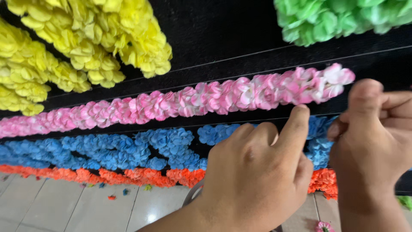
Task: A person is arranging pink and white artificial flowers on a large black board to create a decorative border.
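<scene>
Black cloth backdrop [240, 38] w/ flower strings. My left hand [253, 180] & right hand [369, 141] sit just below the pink garland [193, 101], fingers pinched; can't tell what they grip. I'd keep thread taut, pinch small, near the blue garland [128, 148].

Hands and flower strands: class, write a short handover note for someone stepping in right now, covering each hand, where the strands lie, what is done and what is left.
Left hand: raised, forefinger up near the pink strand; whether it pinches anything cannot be told.
Right hand: fingers pinched together by the pink strand's right end; anything held is too small to see.
Black board: yellow strands top left, green top right, pink across the middle, blue beneath, orange lowest.
Done: five colours in place.
Left: bare black above and right of the pink strand.
</scene>
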